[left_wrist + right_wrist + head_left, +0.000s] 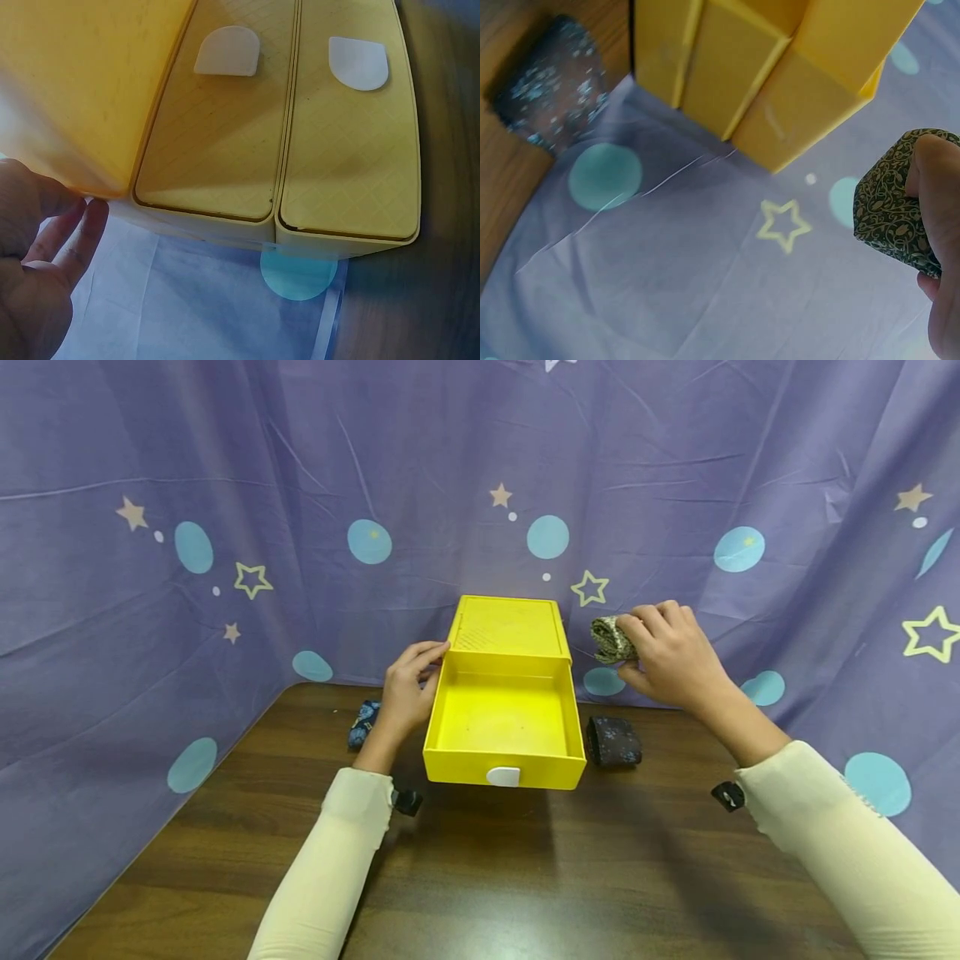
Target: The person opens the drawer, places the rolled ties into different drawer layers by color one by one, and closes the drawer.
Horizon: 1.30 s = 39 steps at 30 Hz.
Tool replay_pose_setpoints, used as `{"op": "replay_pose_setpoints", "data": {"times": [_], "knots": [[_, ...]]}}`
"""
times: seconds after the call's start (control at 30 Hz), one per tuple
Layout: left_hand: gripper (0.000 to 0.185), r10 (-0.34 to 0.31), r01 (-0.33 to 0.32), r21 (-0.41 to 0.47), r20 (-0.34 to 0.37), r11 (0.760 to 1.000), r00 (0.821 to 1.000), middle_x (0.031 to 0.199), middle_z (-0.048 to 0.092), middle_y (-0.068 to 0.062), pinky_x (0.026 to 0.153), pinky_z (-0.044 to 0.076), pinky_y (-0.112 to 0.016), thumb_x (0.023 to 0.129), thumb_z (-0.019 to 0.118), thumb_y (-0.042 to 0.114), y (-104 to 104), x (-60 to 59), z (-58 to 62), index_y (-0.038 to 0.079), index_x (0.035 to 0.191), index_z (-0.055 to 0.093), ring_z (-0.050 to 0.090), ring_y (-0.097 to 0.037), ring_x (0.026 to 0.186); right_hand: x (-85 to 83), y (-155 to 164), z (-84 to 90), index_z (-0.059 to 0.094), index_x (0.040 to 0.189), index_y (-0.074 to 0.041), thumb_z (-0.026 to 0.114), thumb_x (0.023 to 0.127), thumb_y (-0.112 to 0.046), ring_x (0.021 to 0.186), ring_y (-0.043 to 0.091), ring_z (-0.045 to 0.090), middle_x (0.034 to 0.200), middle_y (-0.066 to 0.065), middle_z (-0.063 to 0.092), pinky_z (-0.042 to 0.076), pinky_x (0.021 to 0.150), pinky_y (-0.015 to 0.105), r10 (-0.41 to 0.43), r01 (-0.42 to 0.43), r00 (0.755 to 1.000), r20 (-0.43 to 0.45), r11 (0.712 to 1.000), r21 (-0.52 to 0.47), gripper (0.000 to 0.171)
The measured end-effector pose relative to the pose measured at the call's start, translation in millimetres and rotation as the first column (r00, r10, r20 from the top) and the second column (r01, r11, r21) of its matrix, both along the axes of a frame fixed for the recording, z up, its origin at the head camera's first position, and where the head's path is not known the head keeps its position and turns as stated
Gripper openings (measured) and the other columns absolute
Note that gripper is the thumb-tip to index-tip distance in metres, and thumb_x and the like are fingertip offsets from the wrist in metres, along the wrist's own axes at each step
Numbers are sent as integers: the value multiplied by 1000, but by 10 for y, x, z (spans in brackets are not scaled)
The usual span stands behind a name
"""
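Note:
A yellow drawer unit (pixel 513 622) stands in the middle with its top drawer (pixel 504 768) pulled out, nothing inside it. My left hand (pixel 408 689) is at the unit's left side, extended fingertips touching it near the drawer corner. In the left wrist view the hand (pixel 45 262) meets the pulled-out drawer's edge, above two pushed-in drawers with white handles (pixel 358 64). My right hand (pixel 667 652) grips a rolled, green leafy-patterned cloth (pixel 613 640), held up right of the unit. In the right wrist view, fingers wrap around the cloth (pixel 896 206).
A blue floral folded cloth (pixel 364 724) lies on the brown wooden table (pixel 247 827) behind my left forearm. To the unit's right lies a dark flowered folded cloth (pixel 615 742). A purple curtain (pixel 450 468) with stars and dots hangs close behind the table.

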State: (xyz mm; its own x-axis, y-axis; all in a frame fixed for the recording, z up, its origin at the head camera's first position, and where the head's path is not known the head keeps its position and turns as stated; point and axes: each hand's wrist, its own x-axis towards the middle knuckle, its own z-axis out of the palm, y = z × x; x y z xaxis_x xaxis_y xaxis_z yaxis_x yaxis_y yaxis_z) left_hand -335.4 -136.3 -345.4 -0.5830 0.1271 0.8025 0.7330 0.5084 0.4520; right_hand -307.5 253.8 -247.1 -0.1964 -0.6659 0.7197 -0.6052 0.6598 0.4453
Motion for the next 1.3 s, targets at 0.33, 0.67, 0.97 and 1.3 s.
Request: {"op": "replay_pose_setpoints", "data": {"times": [0.33,0.67,0.97,1.3], "knots": [[35,4,-4,-4,-1,1000,1000,129,63,-14,87,62,-41,100,61,-3,-6,-4,-6,1,134,67,66,-29,110,139,-301,54,60,115,6,53,77,-18,82,45,51,105,26,61,39,61,51,78,-78,996,-50,997,-8,46],[36,5,-5,-7,-15,1000,1000,128,64,-14,86,62,-42,99,63,-5,-12,-6,-13,1,133,68,67,-29,108,256,-547,45,61,121,6,54,80,-17,85,41,53,108,23,62,44,68,52,124,-124,992,-27,992,-2,47],[36,0,0,2,-6,1000,1000,128,64,-15,86,62,-42,99,62,-5,-11,-10,-12,2,134,68,67,-29,108,298,-785,-36,61,118,7,54,75,-9,84,39,52,107,22,63,42,64,46,204,-204,978,-30,979,12,47],[36,-7,7,-1,-24,1000,1000,126,64,-16,85,63,-43,98,63,-6,-8,5,1,0,133,68,67,-31,107,321,-1013,-141,61,120,4,59,75,-9,85,35,53,104,16,64,45,65,42,240,-243,970,49,967,78,47]]}}
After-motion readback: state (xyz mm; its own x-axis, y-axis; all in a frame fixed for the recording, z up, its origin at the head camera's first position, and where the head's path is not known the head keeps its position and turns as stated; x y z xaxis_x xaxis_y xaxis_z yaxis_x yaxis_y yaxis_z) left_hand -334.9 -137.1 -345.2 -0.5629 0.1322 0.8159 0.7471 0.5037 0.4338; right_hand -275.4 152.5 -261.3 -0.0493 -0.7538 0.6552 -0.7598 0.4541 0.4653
